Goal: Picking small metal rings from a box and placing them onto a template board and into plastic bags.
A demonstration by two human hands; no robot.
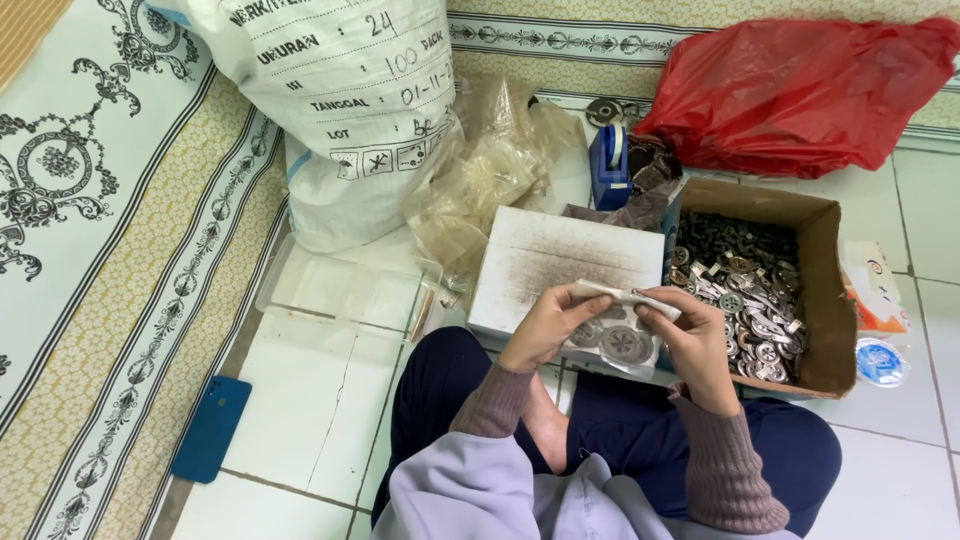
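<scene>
My left hand (545, 328) and right hand (690, 340) pinch opposite ends of small clear bag (625, 296), fingers closed on it, above near edge of white box (560, 265). Metal discs (620, 343) inside bag. Cardboard box (825, 290) of metal parts just right.

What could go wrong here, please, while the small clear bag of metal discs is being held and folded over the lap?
1. Both hands, left hand and right hand, grip only the folded top of the clear bag; the metal discs hang below and might slip out or tear it.
2. The cardboard box of loose metal parts sits right beside the right forearm; a nudge might spill them.
</scene>
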